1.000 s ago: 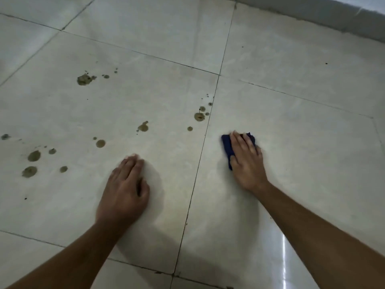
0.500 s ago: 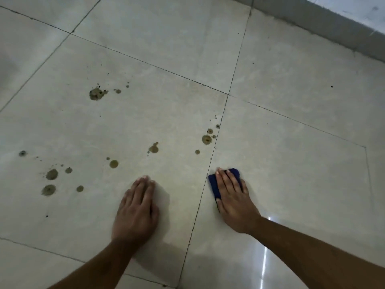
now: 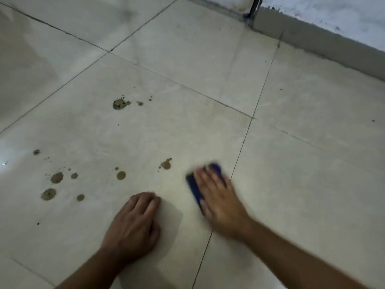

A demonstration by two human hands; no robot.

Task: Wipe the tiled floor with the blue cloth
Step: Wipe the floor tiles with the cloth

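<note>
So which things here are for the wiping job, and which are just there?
For the job:
- blue cloth
- right hand, pressing the cloth flat
- brown spots on the tiled floor

Just there:
- left hand, resting on the floor
- grey skirting along the wall
- dark upright strip at the wall

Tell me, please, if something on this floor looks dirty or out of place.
Yes. Brownish-green round spots lie scattered on the pale glossy floor tile, left of the right hand pressing the dark blue cloth. They look like dried splashes, not yet wiped.
</note>
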